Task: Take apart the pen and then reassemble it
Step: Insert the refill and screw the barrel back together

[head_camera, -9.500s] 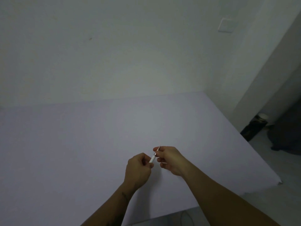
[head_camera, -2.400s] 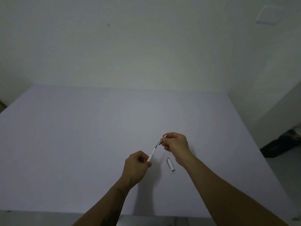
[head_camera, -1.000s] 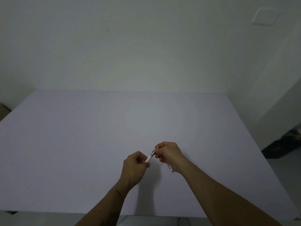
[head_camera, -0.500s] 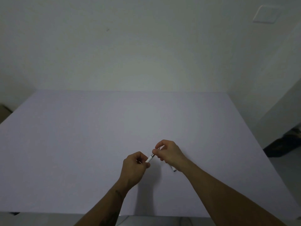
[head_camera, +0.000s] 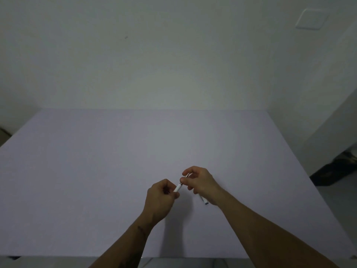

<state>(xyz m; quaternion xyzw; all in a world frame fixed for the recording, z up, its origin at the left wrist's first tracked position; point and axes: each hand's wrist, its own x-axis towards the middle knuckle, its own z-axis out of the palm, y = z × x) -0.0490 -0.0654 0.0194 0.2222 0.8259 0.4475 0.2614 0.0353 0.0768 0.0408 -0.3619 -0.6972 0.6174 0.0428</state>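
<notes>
My left hand is closed around the lower end of a white pen barrel, which slants up to the right above the table. My right hand pinches the pen's front tip piece between thumb and fingers, right at the barrel's dark upper end. I cannot tell whether tip and barrel are joined. The white pen cap lies on the lilac table under my right wrist, half hidden by it.
A white wall stands behind the table's far edge. The table's right edge drops to a floor where dark objects sit. The near edge runs just below my forearms.
Over the last second my right hand has stayed at the barrel's end and its fingers have shifted on the tip. Before that, it held the tip piece further from the barrel.
</notes>
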